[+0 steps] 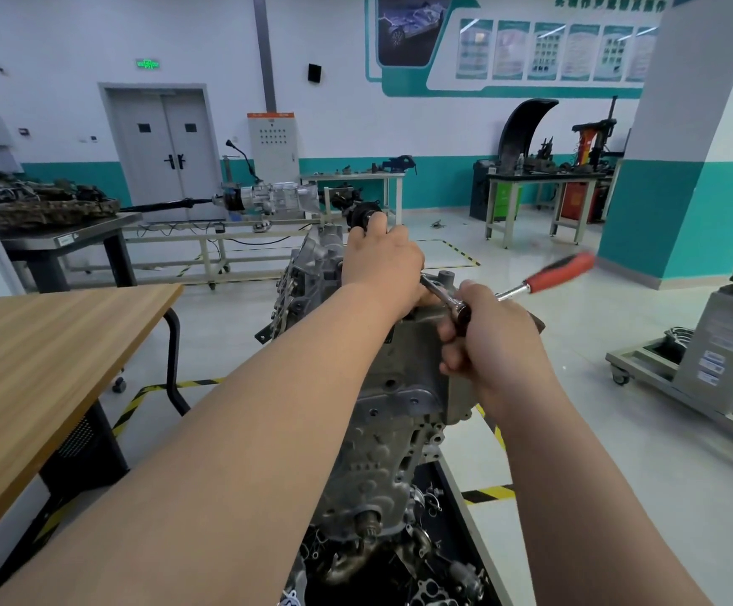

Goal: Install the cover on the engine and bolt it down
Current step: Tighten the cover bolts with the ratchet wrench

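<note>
A workshop, seen from your head. A wooden table [50,343] stands at the left. Far off, a gearbox with a long shaft [264,196] lies on a low frame before grey double doors [163,142]. A teal and white pillar [684,168] rises at the right.

The engine [369,465] stands upright on its stand in the middle, straight ahead of you, above a dark tray of loose metal parts [448,557]. Your left forearm crosses its near left side and hides that part.

Your left hand [382,260] lies on the engine's far top, fingers together and curled down over the far edge. It covers the far end of the ratchet's silver bar.

Your right hand [493,343] is wrapped tight round the head of the ratchet [458,306], fingers curled close together. The red handle [561,266] points far right, blurred.

The cover [408,365] is a dull grey casting seated on the engine's upper near face, just beneath your right hand. Its bolts cannot be made out.
</note>
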{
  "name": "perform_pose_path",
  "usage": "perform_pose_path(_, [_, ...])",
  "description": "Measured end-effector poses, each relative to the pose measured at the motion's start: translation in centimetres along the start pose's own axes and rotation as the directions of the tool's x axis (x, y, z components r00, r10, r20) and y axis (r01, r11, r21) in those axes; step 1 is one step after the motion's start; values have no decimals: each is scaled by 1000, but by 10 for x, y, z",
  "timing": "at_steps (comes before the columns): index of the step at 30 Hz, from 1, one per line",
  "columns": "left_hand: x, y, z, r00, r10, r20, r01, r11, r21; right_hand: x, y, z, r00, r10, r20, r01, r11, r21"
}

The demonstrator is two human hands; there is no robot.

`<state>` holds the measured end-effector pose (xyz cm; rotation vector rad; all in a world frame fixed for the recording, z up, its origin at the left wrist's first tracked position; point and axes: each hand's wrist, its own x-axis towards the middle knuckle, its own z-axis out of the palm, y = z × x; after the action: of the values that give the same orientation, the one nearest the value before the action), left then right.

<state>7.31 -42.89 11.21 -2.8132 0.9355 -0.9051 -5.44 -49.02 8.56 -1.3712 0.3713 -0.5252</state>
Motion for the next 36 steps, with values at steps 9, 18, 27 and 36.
perform_pose_path(9, [-3,0,-2,1000,13,-18,-12,1000,16,11,5,-3,885,-445,138,351,441,-826])
perform_pose_path(18, [-5,-3,2,997,41,-60,-40,999,28,0,17,20,995,95,42,-104,876,470])
perform_pose_path(27, [-9,-2,5,992,43,-116,-41,999,17,-8,17,30,946,165,280,-325,431,842])
perform_pose_path(36, [-4,-2,4,997,52,-64,-48,997,63,1,18,11,995,84,50,-97,924,371])
